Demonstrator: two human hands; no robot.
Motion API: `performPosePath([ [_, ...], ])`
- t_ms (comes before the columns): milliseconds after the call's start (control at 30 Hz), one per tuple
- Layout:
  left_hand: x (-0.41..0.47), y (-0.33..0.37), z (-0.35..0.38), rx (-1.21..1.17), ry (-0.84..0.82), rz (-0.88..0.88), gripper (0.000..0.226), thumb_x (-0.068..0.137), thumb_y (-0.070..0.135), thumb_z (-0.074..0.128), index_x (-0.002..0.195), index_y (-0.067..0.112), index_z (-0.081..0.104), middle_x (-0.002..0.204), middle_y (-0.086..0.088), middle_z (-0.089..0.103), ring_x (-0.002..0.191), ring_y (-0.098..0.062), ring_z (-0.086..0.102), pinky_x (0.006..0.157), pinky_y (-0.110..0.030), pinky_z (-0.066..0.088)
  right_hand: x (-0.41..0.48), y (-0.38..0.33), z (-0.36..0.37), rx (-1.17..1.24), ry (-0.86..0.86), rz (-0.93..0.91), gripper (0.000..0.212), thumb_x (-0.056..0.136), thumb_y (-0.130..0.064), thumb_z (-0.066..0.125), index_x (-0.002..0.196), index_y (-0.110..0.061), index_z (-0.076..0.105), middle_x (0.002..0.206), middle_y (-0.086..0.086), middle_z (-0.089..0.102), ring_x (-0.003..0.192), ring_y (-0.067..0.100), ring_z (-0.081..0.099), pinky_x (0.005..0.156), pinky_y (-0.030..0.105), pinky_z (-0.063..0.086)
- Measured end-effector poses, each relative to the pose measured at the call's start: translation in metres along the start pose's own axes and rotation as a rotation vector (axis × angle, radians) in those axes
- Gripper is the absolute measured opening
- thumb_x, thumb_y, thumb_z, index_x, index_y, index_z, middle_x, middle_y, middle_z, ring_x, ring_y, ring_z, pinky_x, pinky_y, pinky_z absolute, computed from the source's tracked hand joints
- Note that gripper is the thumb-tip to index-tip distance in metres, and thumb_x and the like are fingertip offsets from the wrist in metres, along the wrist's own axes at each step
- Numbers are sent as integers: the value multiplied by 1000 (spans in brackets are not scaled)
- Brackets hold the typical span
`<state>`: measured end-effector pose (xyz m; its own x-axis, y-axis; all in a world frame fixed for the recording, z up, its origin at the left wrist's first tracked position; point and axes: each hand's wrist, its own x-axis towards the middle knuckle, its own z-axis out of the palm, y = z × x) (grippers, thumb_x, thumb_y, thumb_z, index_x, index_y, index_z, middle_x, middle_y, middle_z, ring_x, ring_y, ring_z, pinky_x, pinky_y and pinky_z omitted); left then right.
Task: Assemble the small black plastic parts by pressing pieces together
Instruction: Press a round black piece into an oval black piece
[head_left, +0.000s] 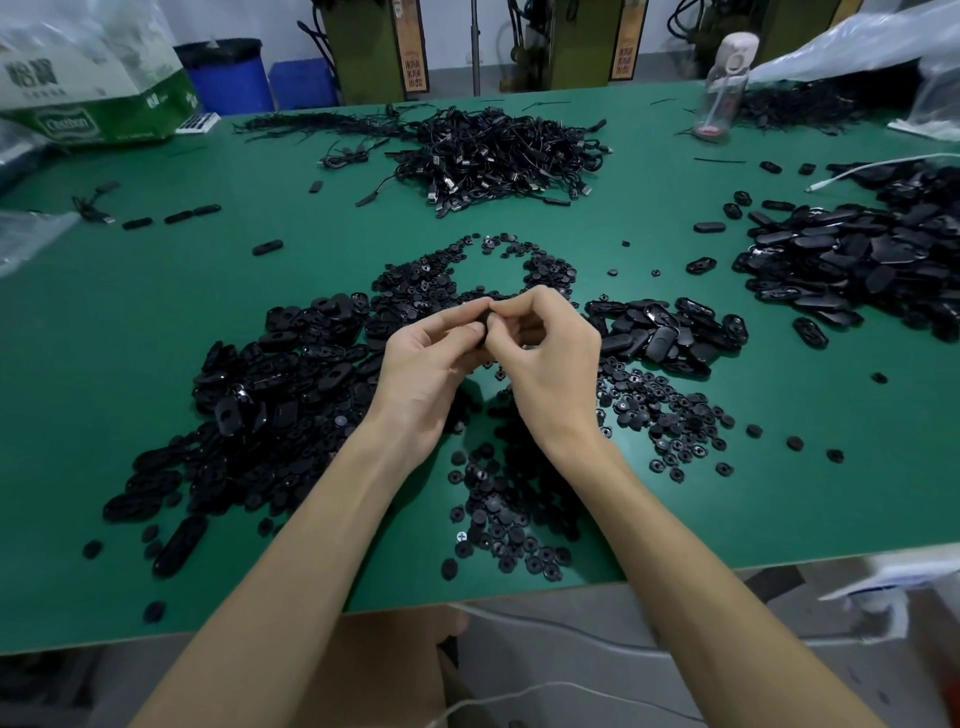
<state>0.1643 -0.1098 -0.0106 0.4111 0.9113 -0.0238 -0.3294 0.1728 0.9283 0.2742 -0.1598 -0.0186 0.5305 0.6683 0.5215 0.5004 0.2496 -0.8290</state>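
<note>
head view | your left hand (426, 364) and right hand (550, 353) meet above the green table (675, 519), fingers curled, both pinching one small black plastic part (484, 323) | part mostly hidden, shape unclear, over the black piles

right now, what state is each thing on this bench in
left hand, fingers curled, pinching the small black part
right hand, fingers curled, pinching the same part
small black part, held up between both hands
round pieces, loose and scattered
oval shells, loose heaps
cables, tangled pile
bottle, upright, cap on
</note>
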Motion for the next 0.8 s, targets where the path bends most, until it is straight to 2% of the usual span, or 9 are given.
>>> performPosePath([
  [200, 0, -2, -1, 158, 70, 67, 20, 95, -4, 64, 112, 2, 74, 104, -13, 79, 101, -26, 76, 86, -29, 60, -3, -1, 1, -39, -43, -31, 6, 90, -5, 72, 88, -9, 68, 85, 0, 68, 76, 14, 64, 71, 33, 54],
  [533, 0, -1, -3, 158, 99, 52, 22, 92, -8, 65, 111, -1, 74, 103, -15, 79, 100, -27, 76, 87, -32, 60, -5, -3, 1, -93, -73, -76, 5, 91, -5, 72, 89, -8, 69, 86, 0, 67, 76, 14, 63, 71, 35, 53],
  [700, -2, 1, -2, 104, 53, 56, 18, 94, -6, 66, 108, 2, 75, 102, -16, 79, 98, -28, 76, 84, -27, 60, -2, -3, -3, -17, -50, 4, 3, 91, -6, 73, 90, -9, 71, 85, 0, 70, 78, 14, 67, 74, 34, 56],
  [800, -1, 1, -3, 59, 8, 48, 19, 94, -5, 66, 111, 0, 73, 104, -17, 78, 97, -26, 77, 83, -25, 60, -1, -5, -4, 31, -33, 68, 3, 90, -7, 73, 91, -11, 73, 84, -1, 72, 77, 12, 67, 74, 27, 56],
])
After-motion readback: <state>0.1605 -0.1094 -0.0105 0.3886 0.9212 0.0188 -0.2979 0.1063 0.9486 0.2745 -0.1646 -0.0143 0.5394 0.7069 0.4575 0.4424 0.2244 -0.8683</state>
